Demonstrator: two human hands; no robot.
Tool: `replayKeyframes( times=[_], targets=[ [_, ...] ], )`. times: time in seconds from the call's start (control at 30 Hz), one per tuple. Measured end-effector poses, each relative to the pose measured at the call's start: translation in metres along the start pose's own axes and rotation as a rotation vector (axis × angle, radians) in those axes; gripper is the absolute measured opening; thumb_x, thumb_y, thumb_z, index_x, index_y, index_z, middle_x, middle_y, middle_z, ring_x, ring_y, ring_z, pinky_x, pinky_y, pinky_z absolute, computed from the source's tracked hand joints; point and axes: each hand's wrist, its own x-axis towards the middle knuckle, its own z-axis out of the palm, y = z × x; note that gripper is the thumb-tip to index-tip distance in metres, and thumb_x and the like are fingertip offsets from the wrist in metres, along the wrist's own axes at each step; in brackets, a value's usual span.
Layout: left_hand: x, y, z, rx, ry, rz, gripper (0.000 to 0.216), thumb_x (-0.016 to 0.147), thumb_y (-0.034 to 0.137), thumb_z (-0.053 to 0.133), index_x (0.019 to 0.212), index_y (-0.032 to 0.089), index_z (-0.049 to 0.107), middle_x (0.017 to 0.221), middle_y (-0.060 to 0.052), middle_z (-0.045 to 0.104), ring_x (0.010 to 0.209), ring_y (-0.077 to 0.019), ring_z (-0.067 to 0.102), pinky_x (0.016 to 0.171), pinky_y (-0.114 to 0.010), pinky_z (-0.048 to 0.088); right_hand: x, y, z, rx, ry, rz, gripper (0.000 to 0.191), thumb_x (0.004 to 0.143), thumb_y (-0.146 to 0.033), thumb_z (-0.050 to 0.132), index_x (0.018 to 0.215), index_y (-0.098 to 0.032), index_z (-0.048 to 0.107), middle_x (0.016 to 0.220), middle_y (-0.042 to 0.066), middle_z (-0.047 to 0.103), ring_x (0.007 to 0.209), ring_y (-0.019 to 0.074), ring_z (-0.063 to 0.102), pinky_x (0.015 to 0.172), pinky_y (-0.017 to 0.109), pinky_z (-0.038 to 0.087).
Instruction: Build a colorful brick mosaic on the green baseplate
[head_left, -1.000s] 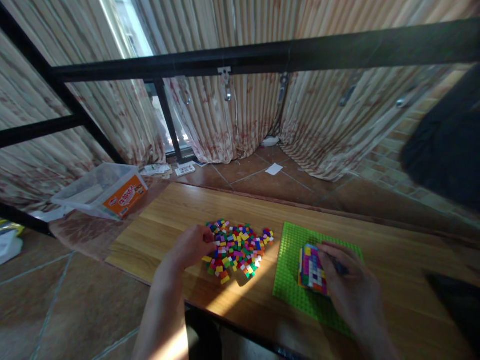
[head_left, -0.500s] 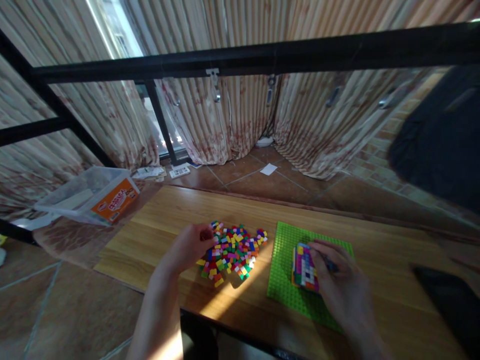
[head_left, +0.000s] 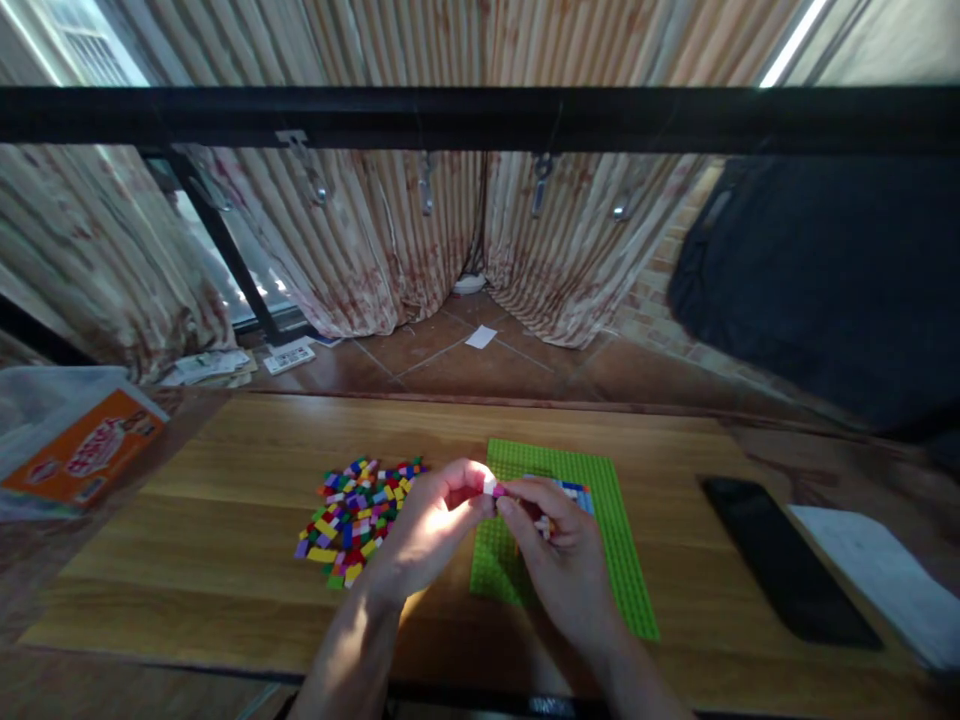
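Left hand (head_left: 429, 525) and right hand (head_left: 571, 560), fingers pinched closed, hold tiny bricks (head_left: 490, 485) by one green board (head_left: 616, 530). Left of it: one brick pile (head_left: 358, 518). Right: one flat black thing (head_left: 784, 560).

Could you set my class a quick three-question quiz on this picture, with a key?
1. What colour is the baseplate? A red, B green, C black.
2. True or false: the pile of loose bricks lies left of the baseplate.
3. Fill in: where the left hand and right hand meet, small ____ show at the fingertips.

Key: 1 B; 2 true; 3 bricks.
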Motion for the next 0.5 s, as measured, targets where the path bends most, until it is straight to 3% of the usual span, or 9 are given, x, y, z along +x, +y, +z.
replayKeyframes(
  times=[0.17, 0.5],
  targets=[
    [0.002, -0.008, 0.009, -0.048, -0.019, -0.012, 0.015, 0.08, 0.026, 0.066, 0.089, 0.016, 0.059, 0.081, 0.001, 0.057, 0.076, -0.0112, 0.051, 0.07, -0.022, 0.041, 0.0, -0.001, -0.013, 0.017, -0.013, 0.037, 0.012, 0.088, -0.029, 0.059, 0.091, -0.025, 0.071, 0.078, 0.0, 0.063, 0.072, 0.0129, 0.056, 0.065, 0.026, 0.044],
    [0.007, -0.005, 0.021, -0.013, -0.107, -0.013, 0.013, 0.08, 0.027, 0.064, 0.082, 0.015, 0.059, 0.075, 0.0, 0.058, 0.072, -0.0121, 0.052, 0.069, -0.025, 0.042, 0.002, 0.001, -0.038, 0.092, -0.05, 0.118, 0.02, 0.086, -0.035, 0.059, 0.085, -0.02, 0.071, 0.076, 0.002, 0.064, 0.069, 0.0147, 0.059, 0.061, 0.027, 0.049]
  ],
)
